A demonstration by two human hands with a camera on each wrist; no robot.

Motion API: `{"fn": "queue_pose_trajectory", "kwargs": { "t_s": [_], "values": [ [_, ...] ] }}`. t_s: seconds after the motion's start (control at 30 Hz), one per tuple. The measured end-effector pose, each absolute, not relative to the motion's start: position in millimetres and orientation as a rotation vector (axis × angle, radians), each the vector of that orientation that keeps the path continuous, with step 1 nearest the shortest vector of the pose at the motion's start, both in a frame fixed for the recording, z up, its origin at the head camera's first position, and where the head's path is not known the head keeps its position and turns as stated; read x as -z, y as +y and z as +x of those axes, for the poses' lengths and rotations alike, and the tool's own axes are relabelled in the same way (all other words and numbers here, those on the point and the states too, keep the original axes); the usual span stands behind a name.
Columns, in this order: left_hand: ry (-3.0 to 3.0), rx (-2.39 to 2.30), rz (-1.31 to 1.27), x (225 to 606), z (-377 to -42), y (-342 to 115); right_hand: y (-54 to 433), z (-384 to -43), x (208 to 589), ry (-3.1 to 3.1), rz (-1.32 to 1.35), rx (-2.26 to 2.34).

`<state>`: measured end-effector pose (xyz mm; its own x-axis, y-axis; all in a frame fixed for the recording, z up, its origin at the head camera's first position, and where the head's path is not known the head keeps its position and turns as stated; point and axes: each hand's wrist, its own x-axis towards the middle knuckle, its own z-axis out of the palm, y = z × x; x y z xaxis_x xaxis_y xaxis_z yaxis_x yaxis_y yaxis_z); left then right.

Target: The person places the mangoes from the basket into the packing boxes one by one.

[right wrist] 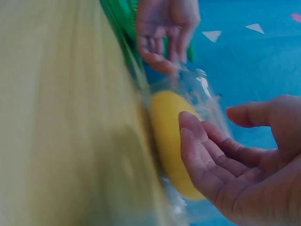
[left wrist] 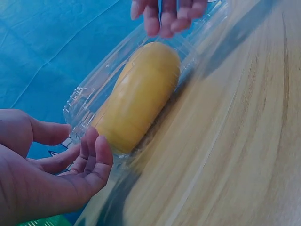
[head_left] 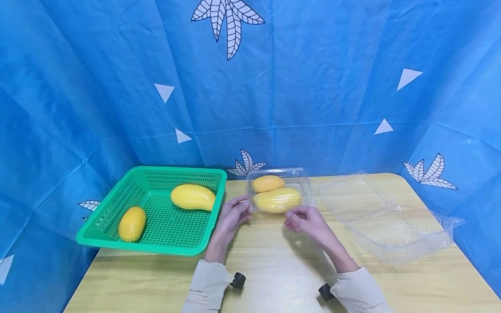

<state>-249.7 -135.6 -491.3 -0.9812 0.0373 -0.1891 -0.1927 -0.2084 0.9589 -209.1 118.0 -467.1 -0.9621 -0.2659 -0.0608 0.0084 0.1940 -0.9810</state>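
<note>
A clear plastic clamshell box (head_left: 307, 191) stands at the table's back middle, its lid lying over two mangoes. The smaller orange-yellow mango (head_left: 268, 183) is behind the longer yellow mango (head_left: 278, 200). At the box's left front corner, my left hand (head_left: 232, 217) pinches the edge between thumb and fingers, as the left wrist view (left wrist: 66, 165) shows closely. My right hand (head_left: 307, 222) hovers by the right front side, fingers loosely bent and thumb apart, with nothing in its grasp. In the right wrist view, its fingers (right wrist: 202, 146) overlap the longer mango.
To the left, a green plastic basket (head_left: 211, 238) contains a yellow mango (head_left: 192, 197) and a more orange mango (head_left: 132, 224). An open, see-through clamshell box (head_left: 391, 234) lies on the right of the wooden table (head_left: 270, 269). A blue curtain (head_left: 313, 87) hangs behind.
</note>
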Motion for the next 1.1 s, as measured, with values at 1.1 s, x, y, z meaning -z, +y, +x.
{"fn": "queue_pose_trajectory", "kwargs": {
  "t_s": [1.1],
  "values": [
    [1.879,-2.356,-0.219,492,-249,-137,29,-221,502,1.471,0.173,2.334]
  ]
}}
